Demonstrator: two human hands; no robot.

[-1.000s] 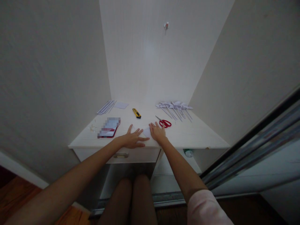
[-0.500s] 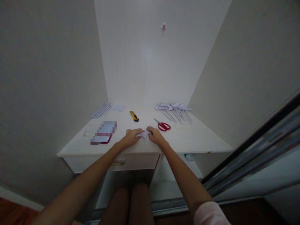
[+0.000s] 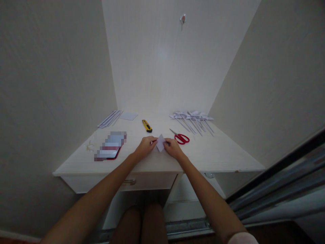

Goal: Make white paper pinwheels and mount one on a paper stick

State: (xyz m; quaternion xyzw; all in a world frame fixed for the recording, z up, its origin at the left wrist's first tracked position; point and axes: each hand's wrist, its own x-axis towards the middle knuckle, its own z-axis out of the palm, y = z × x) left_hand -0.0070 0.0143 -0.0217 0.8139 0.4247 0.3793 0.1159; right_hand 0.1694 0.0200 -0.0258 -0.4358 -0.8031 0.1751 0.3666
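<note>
A small diamond-shaped piece of folded paper (image 3: 160, 143), pale lilac-white, is held between my two hands above the front middle of the desk. My left hand (image 3: 147, 145) pinches its left corner between thumb and fingers. On the opposite corner, my right hand (image 3: 173, 147) has a similar pinch. Red-handled scissors (image 3: 181, 138) lie just beyond my right hand, blades pointing away to the left. Behind the paper rests a yellow utility knife (image 3: 147, 126) with a black end.
White desk (image 3: 142, 162) between walls. Paper sticks (image 3: 110, 118) and a square sheet (image 3: 129, 116) lie back left. Paper pieces with thin stems (image 3: 192, 117) are piled back right. A partly blurred phone-like object (image 3: 111, 145) and some clear tape-like bits (image 3: 89, 145) lie left. A drawer handle (image 3: 128, 182) is below.
The paper has been raised and turned so its diamond face shows more fully. My fingers now pinch its two side corners. The view has shifted slightly.
</note>
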